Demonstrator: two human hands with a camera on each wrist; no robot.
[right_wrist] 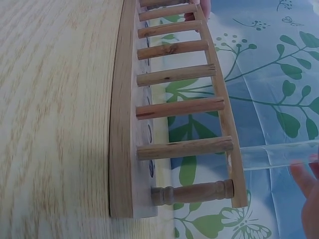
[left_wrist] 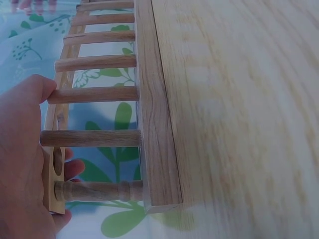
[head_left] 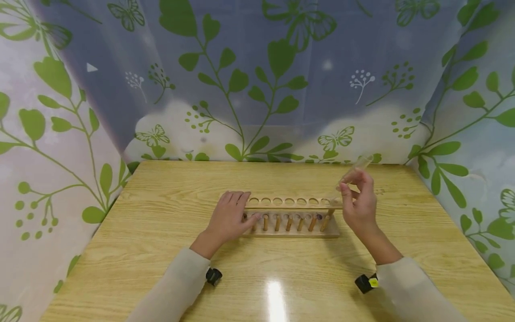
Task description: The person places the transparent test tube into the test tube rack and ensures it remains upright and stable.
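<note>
A wooden test tube rack (head_left: pixel 289 232) stands upright on the table, with a row of round holes in its top rail and a row of pegs on its base. My left hand (head_left: pixel 229 214) grips the left end of the top rail. In the left wrist view, the thumb of that hand (left_wrist: pixel 20 159) is on the near side and fingertips show beyond the rail. Above the right end of the rack, my right hand (head_left: pixel 361 203) pinches a clear test tube (head_left: pixel 354 172), held tilted. The right wrist view has the tube (right_wrist: pixel 274 155) beside the rail; whether they touch, I cannot tell.
The wood-grain table (head_left: pixel 161 286) extends around the rack on all sides. Behind it hangs a leaf-and-butterfly printed cloth (head_left: pixel 257 112), with more of it at both sides. A black wrist camera (head_left: pixel 214 276) sits at the left cuff, another (head_left: pixel 364 284) at the right.
</note>
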